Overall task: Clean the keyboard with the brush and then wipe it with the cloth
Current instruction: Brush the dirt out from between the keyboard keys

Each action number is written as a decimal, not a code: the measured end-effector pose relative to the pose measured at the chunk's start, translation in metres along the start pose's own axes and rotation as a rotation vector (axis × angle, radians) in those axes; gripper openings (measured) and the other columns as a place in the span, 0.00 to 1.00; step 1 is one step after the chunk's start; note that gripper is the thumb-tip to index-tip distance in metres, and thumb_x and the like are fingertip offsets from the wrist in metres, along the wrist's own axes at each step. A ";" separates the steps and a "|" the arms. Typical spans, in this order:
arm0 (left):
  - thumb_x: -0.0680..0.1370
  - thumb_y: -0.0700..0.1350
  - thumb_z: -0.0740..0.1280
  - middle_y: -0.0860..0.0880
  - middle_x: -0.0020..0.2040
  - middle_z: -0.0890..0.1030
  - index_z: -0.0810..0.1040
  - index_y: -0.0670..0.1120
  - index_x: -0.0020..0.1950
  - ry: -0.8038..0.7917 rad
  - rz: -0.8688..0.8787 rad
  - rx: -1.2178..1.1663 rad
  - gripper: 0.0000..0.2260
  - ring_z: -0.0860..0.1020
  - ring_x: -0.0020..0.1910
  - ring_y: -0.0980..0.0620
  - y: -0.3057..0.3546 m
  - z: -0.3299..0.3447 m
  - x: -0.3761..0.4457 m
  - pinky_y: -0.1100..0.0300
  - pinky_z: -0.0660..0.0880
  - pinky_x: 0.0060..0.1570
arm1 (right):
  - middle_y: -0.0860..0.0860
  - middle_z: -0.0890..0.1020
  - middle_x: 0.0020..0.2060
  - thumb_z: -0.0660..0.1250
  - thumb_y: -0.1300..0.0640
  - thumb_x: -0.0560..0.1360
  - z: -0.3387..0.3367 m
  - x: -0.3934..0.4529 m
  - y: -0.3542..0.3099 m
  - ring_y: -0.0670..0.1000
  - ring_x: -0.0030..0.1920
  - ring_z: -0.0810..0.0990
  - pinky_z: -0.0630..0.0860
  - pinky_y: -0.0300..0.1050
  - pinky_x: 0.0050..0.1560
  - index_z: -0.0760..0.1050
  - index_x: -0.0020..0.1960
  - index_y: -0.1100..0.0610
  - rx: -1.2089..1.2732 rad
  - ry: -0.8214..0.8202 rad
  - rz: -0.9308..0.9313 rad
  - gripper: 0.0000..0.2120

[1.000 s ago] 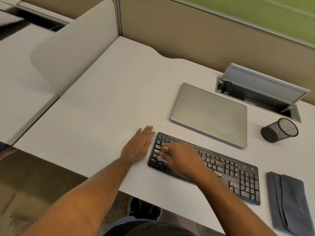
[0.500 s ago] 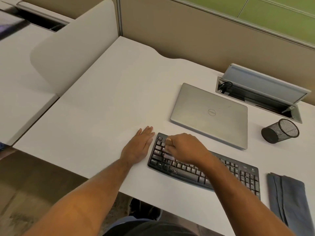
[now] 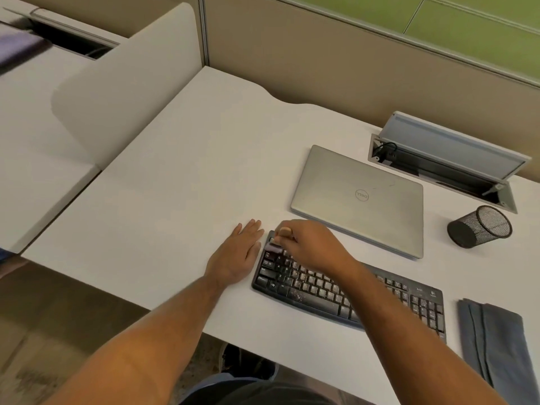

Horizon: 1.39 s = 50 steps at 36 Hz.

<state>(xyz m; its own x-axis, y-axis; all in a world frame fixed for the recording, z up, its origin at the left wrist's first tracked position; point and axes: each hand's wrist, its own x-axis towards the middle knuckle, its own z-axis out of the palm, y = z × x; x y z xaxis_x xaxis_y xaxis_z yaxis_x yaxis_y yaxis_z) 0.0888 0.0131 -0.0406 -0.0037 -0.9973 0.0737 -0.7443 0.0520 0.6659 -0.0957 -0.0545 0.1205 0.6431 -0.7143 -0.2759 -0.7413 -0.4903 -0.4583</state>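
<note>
A black keyboard (image 3: pixel 321 293) lies near the front edge of the white desk (image 3: pixel 181 206), with pale specks among its keys. My right hand (image 3: pixel 309 247) grips a small brush (image 3: pixel 282 239) with a wooden handle; its bristles touch the keys at the keyboard's far left corner. Most of the brush is hidden by my fingers. My left hand (image 3: pixel 238 254) rests flat on the desk, fingers straight, against the keyboard's left end. A folded grey cloth (image 3: pixel 493 343) lies on the desk to the right of the keyboard.
A closed silver laptop (image 3: pixel 359 200) sits just behind the keyboard. A black mesh pen cup (image 3: pixel 479 226) lies on its side to the right of it. An open cable hatch (image 3: pixel 447 165) is at the back right. A white divider panel (image 3: pixel 122 89) stands on the left.
My right hand has moved the brush from the keyboard's near left keys away from me to its far left corner. My left hand has stayed in place.
</note>
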 end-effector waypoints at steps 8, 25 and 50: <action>0.82 0.52 0.49 0.49 0.80 0.64 0.70 0.42 0.77 0.014 0.012 -0.018 0.27 0.55 0.80 0.60 0.000 0.000 0.000 0.60 0.47 0.80 | 0.44 0.77 0.36 0.60 0.51 0.84 -0.004 0.004 0.003 0.49 0.41 0.77 0.74 0.48 0.44 0.71 0.41 0.47 -0.180 -0.064 0.032 0.13; 0.80 0.66 0.53 0.52 0.81 0.59 0.66 0.44 0.79 -0.016 -0.011 0.030 0.34 0.51 0.80 0.62 -0.002 0.003 -0.001 0.60 0.45 0.80 | 0.47 0.82 0.38 0.61 0.53 0.84 -0.014 0.017 0.014 0.49 0.40 0.78 0.71 0.46 0.40 0.77 0.45 0.52 -0.105 -0.002 0.120 0.11; 0.81 0.63 0.49 0.51 0.81 0.59 0.64 0.45 0.80 -0.054 0.003 0.079 0.33 0.50 0.81 0.60 0.000 0.000 0.001 0.59 0.44 0.80 | 0.47 0.84 0.34 0.71 0.44 0.80 0.013 0.005 0.017 0.46 0.36 0.83 0.83 0.46 0.44 0.81 0.44 0.51 0.282 0.218 0.231 0.12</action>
<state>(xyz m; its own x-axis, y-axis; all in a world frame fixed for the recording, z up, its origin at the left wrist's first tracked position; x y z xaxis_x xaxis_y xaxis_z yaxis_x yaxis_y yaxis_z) 0.0889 0.0119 -0.0405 -0.0401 -0.9986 0.0339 -0.7948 0.0525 0.6046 -0.1029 -0.0600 0.1004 0.3879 -0.8932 -0.2274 -0.7603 -0.1706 -0.6267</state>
